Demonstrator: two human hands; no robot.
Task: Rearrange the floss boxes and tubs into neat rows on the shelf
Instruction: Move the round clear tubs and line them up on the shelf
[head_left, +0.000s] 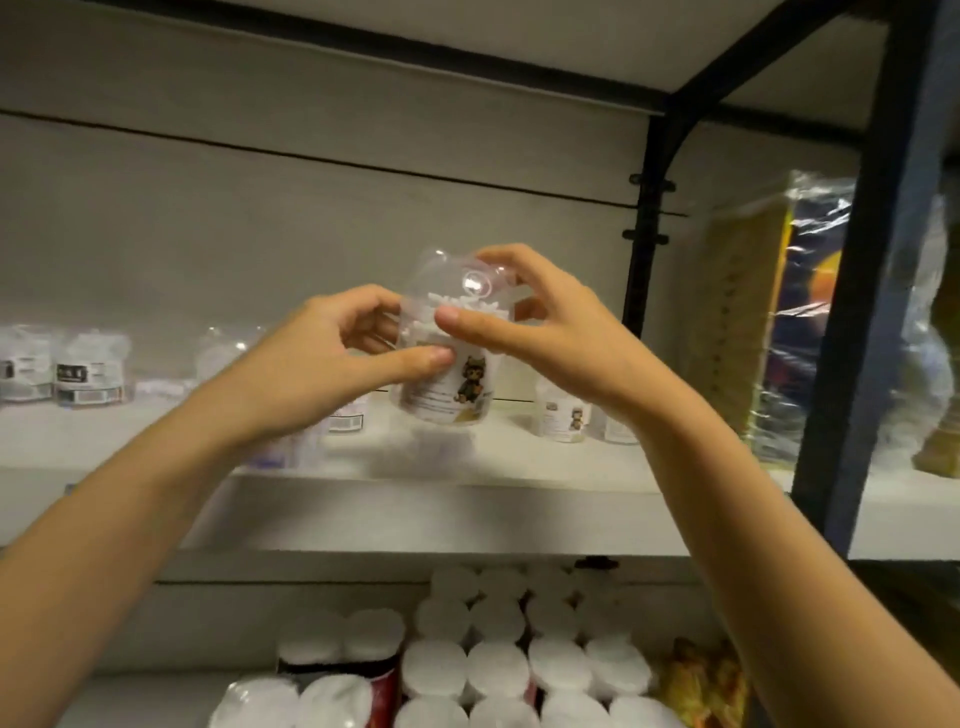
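White shelf (519, 470) on a dark metal frame (852, 332). Carries labelled floss tubs (88, 371) at far left, a blurred clear tub (218, 353) just beside them, two cartoon-labelled tubs (563, 415) right of centre, plastic-wrapped packets (769, 322) upright at right. Lower shelf below: white-lidded canisters (519, 660) packed in touching rows.

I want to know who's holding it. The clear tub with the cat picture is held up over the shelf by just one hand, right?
Not quite. Both hands hold the clear tub: the left hand grips its side and the right hand its top. The head view shows this. It is held up over the shelf, as you said.
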